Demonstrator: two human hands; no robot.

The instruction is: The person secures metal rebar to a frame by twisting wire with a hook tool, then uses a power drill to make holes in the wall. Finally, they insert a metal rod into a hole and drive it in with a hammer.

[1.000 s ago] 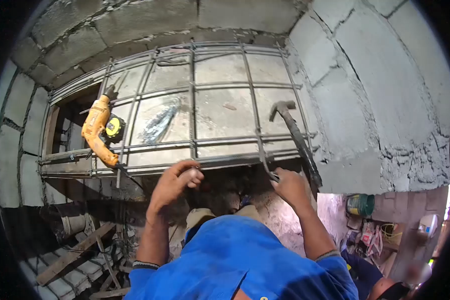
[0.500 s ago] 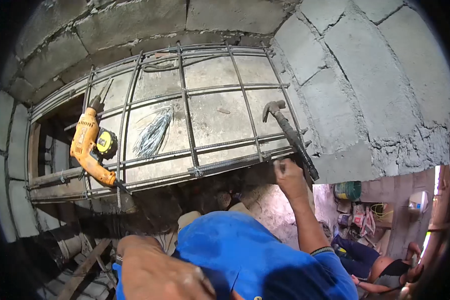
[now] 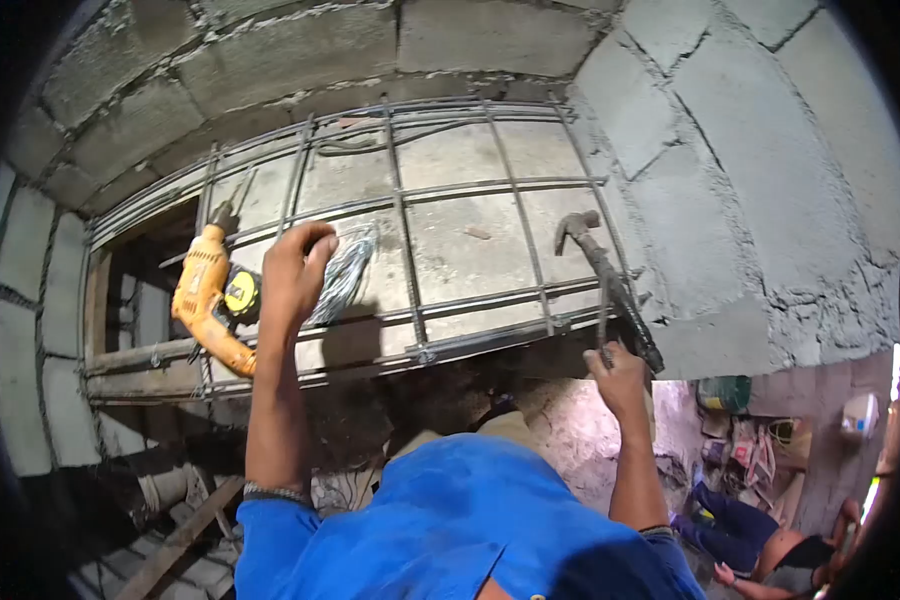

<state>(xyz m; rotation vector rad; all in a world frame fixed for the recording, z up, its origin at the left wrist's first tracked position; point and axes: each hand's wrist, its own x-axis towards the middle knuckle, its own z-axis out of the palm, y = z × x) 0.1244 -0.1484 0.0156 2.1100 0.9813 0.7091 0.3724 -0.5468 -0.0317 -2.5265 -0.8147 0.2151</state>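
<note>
My left hand [image 3: 295,272] is over the rebar grid, its fingers curled together beside a bundle of thin grey tie wire [image 3: 346,278]; anything between the fingertips is too small to make out. At the grid's front right edge, my right hand [image 3: 620,378] is closed round a thin metal rod-like tool [image 3: 603,312] pointing up. Just right of that tool, a claw hammer [image 3: 608,272] lies across the bars, head toward the back. To the left of my left hand are a yellow drill [image 3: 202,290] and a yellow-and-black tape measure [image 3: 240,291].
The rebar grid [image 3: 402,215] rests above a pale slab, with a framed opening [image 3: 155,245] at its left. Block walls [image 3: 300,55] rise behind and at both sides. At the lower right, another person [image 3: 770,540] is near a green bucket [image 3: 725,393] and scattered items.
My left hand has gone from low near my body up to the wire bundle. My right hand now shows a thin tool pointing up. The view has shifted slightly, so the grid appears farther right.
</note>
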